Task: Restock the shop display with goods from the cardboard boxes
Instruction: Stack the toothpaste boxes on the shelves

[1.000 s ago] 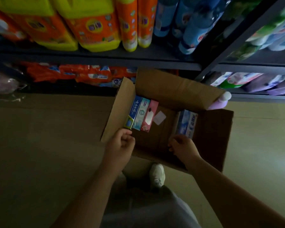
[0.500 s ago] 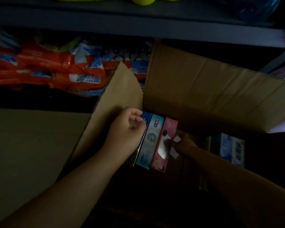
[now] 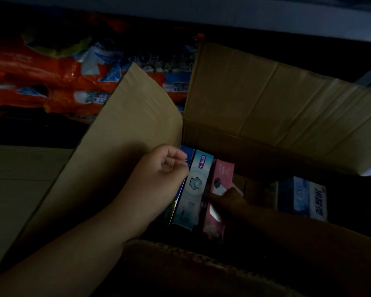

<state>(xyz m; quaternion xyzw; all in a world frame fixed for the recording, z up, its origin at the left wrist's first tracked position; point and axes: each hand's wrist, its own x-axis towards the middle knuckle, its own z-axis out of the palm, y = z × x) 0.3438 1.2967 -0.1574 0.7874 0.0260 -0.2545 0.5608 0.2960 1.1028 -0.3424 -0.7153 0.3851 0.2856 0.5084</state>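
Both hands down in cardboard box (image 3: 266,99), at the row of three cartons on its L side.

Near: L hand (image 3: 156,179) over the blue carton (image 3: 185,153), fingers curled, thumb to fingertips; real pinch or not — can't tell. R hand (image 3: 229,200) in shadow, fingertip against pink carton (image 3: 221,183), rest of fingers unreadable. Pale carton (image 3: 196,189) sits btwn. Long axes run near-to-far. Farther R in box: white-blue pack (image 3: 302,198). Behind box: orange packs (image 3: 41,82) on shelf.
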